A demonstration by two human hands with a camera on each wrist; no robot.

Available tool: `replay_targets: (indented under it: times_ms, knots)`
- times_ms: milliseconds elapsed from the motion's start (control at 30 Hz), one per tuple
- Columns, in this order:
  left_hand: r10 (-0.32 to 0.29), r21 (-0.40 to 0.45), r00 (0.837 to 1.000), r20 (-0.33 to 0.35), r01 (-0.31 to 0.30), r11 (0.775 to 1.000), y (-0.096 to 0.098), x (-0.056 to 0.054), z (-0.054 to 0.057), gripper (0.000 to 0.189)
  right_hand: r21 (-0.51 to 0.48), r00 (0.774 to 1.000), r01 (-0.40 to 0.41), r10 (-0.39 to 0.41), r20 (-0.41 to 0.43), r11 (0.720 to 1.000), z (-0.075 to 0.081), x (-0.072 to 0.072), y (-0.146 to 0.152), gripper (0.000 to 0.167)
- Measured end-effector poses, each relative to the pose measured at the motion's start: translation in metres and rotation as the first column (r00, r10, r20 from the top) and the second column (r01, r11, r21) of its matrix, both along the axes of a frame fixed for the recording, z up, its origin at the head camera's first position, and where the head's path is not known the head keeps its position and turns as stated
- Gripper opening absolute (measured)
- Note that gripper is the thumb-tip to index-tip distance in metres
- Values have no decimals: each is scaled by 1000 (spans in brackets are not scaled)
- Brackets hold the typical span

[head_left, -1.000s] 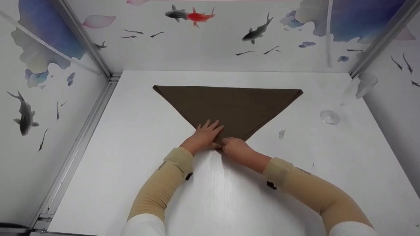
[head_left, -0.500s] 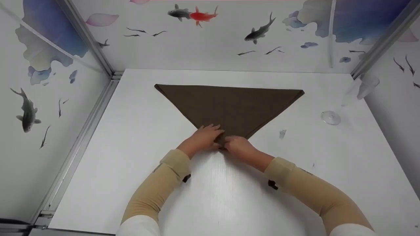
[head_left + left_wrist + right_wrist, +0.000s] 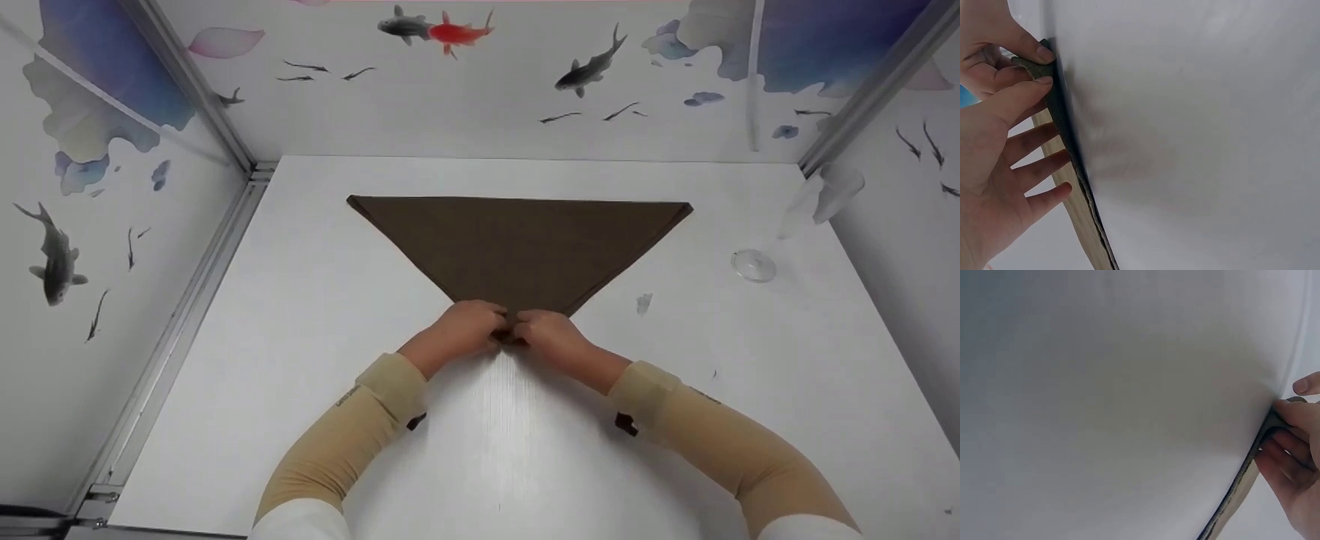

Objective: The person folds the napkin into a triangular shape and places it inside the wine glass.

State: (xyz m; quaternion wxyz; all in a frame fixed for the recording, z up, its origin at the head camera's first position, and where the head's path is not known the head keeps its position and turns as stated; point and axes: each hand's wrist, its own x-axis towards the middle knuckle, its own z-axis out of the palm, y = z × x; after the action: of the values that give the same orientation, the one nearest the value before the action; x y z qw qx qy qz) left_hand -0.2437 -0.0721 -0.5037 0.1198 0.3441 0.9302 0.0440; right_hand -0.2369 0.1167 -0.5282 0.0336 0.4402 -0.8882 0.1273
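Observation:
A brown cloth (image 3: 517, 247) lies folded in a triangle on the white table, its long edge at the far side and its point toward the person. My left hand (image 3: 463, 330) pinches the near point between thumb and forefinger. In the left wrist view, the other fingers of the left hand (image 3: 1002, 163) are spread beside the cloth's edge. Just to its right, my right hand (image 3: 553, 339) grips the same corner. The right wrist view shows the thumb of the right hand (image 3: 1300, 455) on the lifted cloth edge (image 3: 1235, 486). The tip itself is mostly hidden by the fingers.
A clear round disc (image 3: 754, 266) lies on the table (image 3: 225, 390) to the right. A clear cup-like piece (image 3: 838, 193) is at the back right corner. Printed panels (image 3: 480, 112) with metal frame posts (image 3: 191, 82) enclose the back and sides.
My left hand has gone from lying spread on the cloth to pinching its near point, shifting slightly toward the person. The right hand keeps its hold there; the cloth stays nearly in place.

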Motion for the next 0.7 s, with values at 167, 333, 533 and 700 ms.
replay_targets:
  times_ms: [167, 333, 533, 700]
  knots:
    - [-26, 48, 1000, -9, 26, 999, 1, 4, -1, 20, -52, 995, -52, 57, 87, 997, 1, 2, 6, 8]
    - [-7, 74, 1000, -30, 9, 997, 3, 6, -3, 16, -67, 992, -31, 39, 123, 997, 3, 3, 8, 15]
    - [28, 58, 999, -40, -26, 998, 7, 6, -6, 19, -87, 989, -37, 49, 142, 996, 1, 2, 9, 4]
    - [73, 55, 997, -38, -71, 996, 8, 7, -9, 19, -90, 993, -57, 66, 97, 994, -4, 2, 6, 8]
